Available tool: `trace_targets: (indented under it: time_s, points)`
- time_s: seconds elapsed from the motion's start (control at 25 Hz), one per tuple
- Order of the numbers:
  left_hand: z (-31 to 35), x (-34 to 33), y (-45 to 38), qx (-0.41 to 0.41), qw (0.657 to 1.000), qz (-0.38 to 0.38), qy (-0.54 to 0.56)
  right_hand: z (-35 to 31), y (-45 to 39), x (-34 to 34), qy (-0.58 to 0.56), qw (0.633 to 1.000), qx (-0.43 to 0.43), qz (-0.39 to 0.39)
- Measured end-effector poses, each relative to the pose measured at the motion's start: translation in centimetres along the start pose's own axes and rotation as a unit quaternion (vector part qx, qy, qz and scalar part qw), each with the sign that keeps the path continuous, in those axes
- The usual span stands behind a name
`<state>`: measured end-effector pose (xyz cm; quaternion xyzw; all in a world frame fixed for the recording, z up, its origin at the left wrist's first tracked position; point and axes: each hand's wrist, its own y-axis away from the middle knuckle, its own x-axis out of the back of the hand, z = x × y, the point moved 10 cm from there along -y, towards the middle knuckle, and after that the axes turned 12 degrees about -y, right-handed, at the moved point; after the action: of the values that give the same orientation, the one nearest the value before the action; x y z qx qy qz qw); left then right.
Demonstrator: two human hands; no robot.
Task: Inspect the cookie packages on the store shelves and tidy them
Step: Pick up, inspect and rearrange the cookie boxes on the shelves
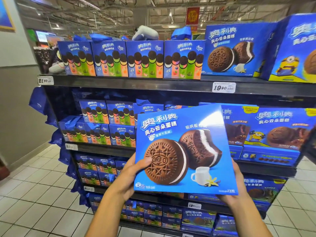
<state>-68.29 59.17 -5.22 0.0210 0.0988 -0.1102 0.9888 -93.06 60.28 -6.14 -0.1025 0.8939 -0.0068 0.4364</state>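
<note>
Box: a big blue cookie box (184,149) is held up in front of the shelf (136,82), tilted a little, with its front facing the camera. It covers part of the second row of the shelf.
Left hand: the left hand (132,177) grips the box on its left edge, thumb on the front by the big cookie picture, fingers behind.
Right hand: the right hand (234,187) holds the box at its lower right corner. Most of this hand is hidden behind the box, so it seems to grip from below and behind.
Top row: four gift boxes (131,59) with colored stripes stand side by side above the held box. To their right stands a twin box (234,50) with the same cookie picture.
Price tag: a white tag (224,87) reading 19.90 sits on the shelf edge, just above the held box.
Floor: white tiles (34,194) lie left of the shelf.
</note>
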Motion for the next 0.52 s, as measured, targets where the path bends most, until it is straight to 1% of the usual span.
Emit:
trace_targets:
  time_s: [0.08,0.16,0.28,0.44,0.52]
  points:
    - [0.9,0.8,-0.1,-0.036,0.999,0.023,-0.003,-1.0,-0.5,-1.1,0.019,1.000,-0.003,0.008]
    - [1.7,1.2,-0.2,-0.064,0.997,0.038,-0.010,-2.3,-1.1,-1.2,0.080,0.996,0.021,0.045]
    - [2.4,1.1,-0.4,-0.090,0.995,0.038,-0.022,-2.5,-0.9,-1.8,0.167,0.984,0.028,0.062]
    - [2.9,0.8,-0.4,-0.103,0.994,0.018,-0.021,-2.9,-0.5,-3.4,0.243,0.967,0.070,0.033]
    - [3.0,0.6,-0.3,-0.100,0.995,0.010,-0.015,-2.9,-0.6,-3.6,0.258,0.962,0.086,0.030]
